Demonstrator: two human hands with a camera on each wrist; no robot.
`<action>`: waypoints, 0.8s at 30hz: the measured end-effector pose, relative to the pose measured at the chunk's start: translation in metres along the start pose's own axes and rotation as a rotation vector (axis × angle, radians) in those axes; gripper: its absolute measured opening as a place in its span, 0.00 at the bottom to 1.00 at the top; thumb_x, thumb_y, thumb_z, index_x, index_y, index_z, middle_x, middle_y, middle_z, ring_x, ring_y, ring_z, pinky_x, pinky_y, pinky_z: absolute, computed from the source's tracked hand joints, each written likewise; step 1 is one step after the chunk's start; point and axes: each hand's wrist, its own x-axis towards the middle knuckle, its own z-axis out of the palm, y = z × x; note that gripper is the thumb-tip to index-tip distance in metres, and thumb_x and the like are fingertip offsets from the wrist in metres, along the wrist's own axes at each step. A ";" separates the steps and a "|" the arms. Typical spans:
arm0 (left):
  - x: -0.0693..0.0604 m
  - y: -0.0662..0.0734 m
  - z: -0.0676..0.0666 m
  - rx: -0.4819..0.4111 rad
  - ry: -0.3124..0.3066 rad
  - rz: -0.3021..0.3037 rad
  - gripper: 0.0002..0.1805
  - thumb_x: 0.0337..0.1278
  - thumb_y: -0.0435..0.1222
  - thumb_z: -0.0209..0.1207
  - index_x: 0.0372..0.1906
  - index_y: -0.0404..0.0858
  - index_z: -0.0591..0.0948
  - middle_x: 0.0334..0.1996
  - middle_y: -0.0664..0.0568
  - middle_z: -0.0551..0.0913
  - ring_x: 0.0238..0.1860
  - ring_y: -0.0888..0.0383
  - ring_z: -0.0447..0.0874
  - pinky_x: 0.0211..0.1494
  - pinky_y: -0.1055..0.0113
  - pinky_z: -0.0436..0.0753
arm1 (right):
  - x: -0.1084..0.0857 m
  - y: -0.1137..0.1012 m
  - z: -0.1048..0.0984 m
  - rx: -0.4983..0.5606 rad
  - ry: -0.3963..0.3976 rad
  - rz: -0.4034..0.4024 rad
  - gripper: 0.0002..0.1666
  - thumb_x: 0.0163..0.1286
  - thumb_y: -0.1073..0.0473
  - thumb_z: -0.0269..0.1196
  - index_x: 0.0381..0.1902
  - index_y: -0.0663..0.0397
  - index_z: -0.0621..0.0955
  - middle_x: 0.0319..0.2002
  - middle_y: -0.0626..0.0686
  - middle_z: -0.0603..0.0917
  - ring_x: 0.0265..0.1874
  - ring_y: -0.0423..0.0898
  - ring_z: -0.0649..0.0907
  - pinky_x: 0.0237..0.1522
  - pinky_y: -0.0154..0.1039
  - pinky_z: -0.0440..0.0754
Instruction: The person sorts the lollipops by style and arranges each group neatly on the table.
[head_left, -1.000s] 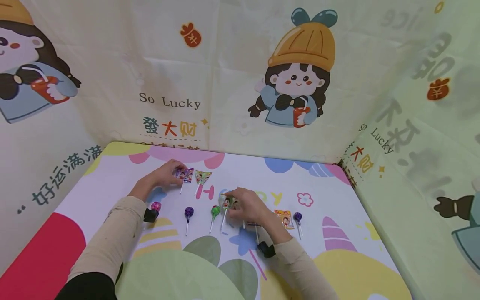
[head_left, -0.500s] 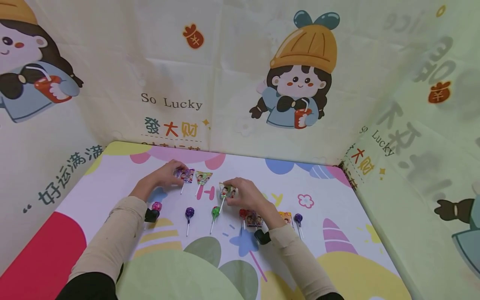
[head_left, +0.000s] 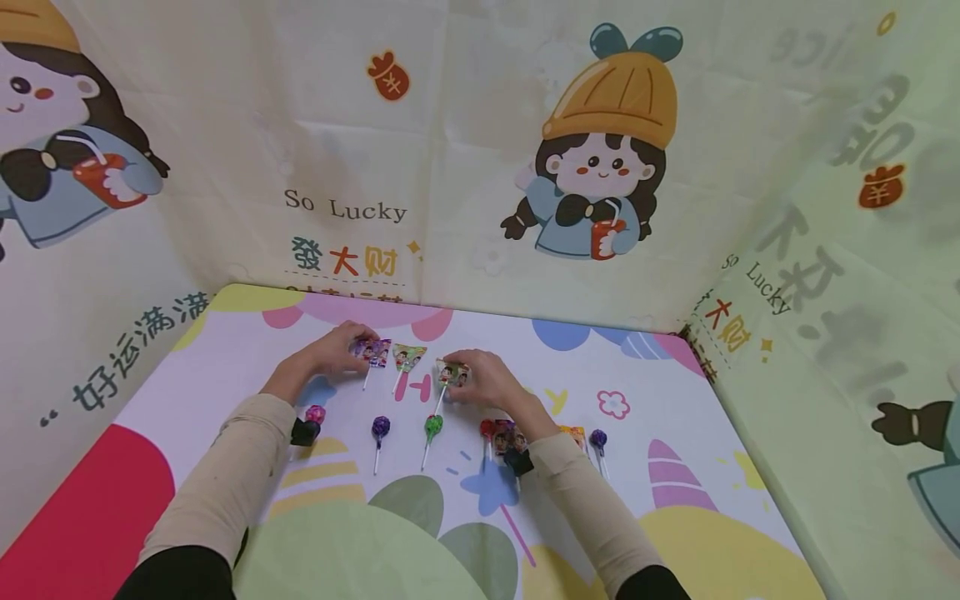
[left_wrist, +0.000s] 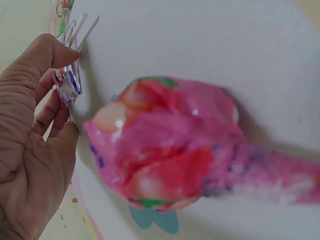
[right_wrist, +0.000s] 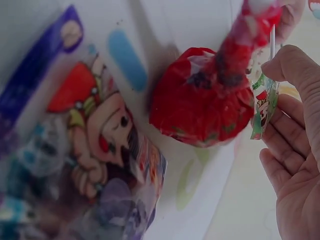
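At the back left of the table, my left hand (head_left: 335, 350) holds a purple-wrapped flat lollipop (head_left: 377, 353) by its wrapper, its white stick pointing towards me. In the left wrist view the thumb and fingers close about that wrapper (left_wrist: 68, 86). A green-wrapped flat lollipop (head_left: 408, 358) lies just right of it. My right hand (head_left: 486, 385) pinches another green-and-clear wrapped lollipop (head_left: 453, 373) to the right of that one. Its stick slants down towards a round green lollipop (head_left: 433, 425). In the right wrist view the green wrapper (right_wrist: 264, 107) sits between thumb and fingers.
A nearer row has a pink lollipop (head_left: 315, 414), a purple one (head_left: 381, 427), a red one (head_left: 488, 428), a dark-wrapped flat one (head_left: 510, 437), an orange wrapper (head_left: 573, 435) and another purple lollipop (head_left: 597, 439). A printed curtain (head_left: 465, 167) stands behind the table (head_left: 570, 375).
My right hand has moved away from me and slightly left with the green-wrapped lollipop, uncovering the red and dark-wrapped ones. The left hand stays in place.
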 end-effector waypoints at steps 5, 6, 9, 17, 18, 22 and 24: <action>0.000 0.000 0.000 -0.001 0.000 -0.013 0.34 0.58 0.36 0.69 0.69 0.36 0.72 0.70 0.33 0.63 0.72 0.33 0.60 0.76 0.36 0.58 | 0.010 0.001 0.003 -0.026 -0.029 0.029 0.33 0.63 0.54 0.73 0.65 0.54 0.80 0.61 0.52 0.84 0.64 0.51 0.79 0.69 0.48 0.73; 0.000 0.000 0.000 -0.002 0.001 -0.016 0.33 0.58 0.36 0.69 0.69 0.36 0.72 0.70 0.34 0.63 0.72 0.34 0.60 0.76 0.36 0.58 | 0.012 0.001 0.003 -0.029 -0.034 0.035 0.32 0.63 0.55 0.72 0.65 0.54 0.80 0.61 0.52 0.84 0.64 0.51 0.79 0.69 0.48 0.73; 0.001 -0.001 0.001 0.003 0.004 -0.017 0.34 0.59 0.36 0.69 0.69 0.36 0.72 0.70 0.34 0.64 0.72 0.34 0.61 0.76 0.37 0.58 | 0.017 0.002 0.003 -0.021 -0.050 0.062 0.32 0.64 0.55 0.72 0.66 0.54 0.80 0.62 0.53 0.83 0.65 0.52 0.78 0.70 0.49 0.72; 0.000 -0.002 0.001 0.007 0.009 0.002 0.34 0.57 0.36 0.70 0.68 0.35 0.73 0.68 0.33 0.65 0.70 0.34 0.63 0.76 0.36 0.59 | 0.032 0.008 0.006 -0.031 -0.077 0.057 0.32 0.64 0.55 0.73 0.64 0.55 0.80 0.62 0.53 0.83 0.63 0.51 0.79 0.70 0.49 0.72; 0.000 -0.002 0.002 0.006 0.008 0.002 0.34 0.58 0.36 0.70 0.69 0.35 0.72 0.68 0.34 0.66 0.71 0.34 0.63 0.76 0.37 0.59 | 0.033 0.009 0.006 -0.035 -0.085 0.051 0.32 0.63 0.55 0.73 0.64 0.55 0.80 0.62 0.53 0.83 0.63 0.51 0.79 0.70 0.49 0.72; -0.001 -0.002 0.003 0.009 0.009 0.004 0.34 0.58 0.36 0.69 0.69 0.35 0.72 0.69 0.34 0.65 0.71 0.34 0.63 0.76 0.37 0.59 | 0.037 0.011 0.007 -0.033 -0.102 0.039 0.32 0.63 0.56 0.73 0.64 0.57 0.80 0.62 0.55 0.83 0.62 0.51 0.79 0.70 0.49 0.72; -0.001 -0.002 0.002 0.013 0.016 0.007 0.34 0.58 0.36 0.69 0.69 0.35 0.72 0.69 0.34 0.66 0.71 0.34 0.63 0.76 0.38 0.59 | 0.039 0.012 0.006 -0.019 -0.100 0.035 0.32 0.64 0.58 0.73 0.65 0.58 0.79 0.62 0.55 0.83 0.62 0.51 0.79 0.70 0.49 0.72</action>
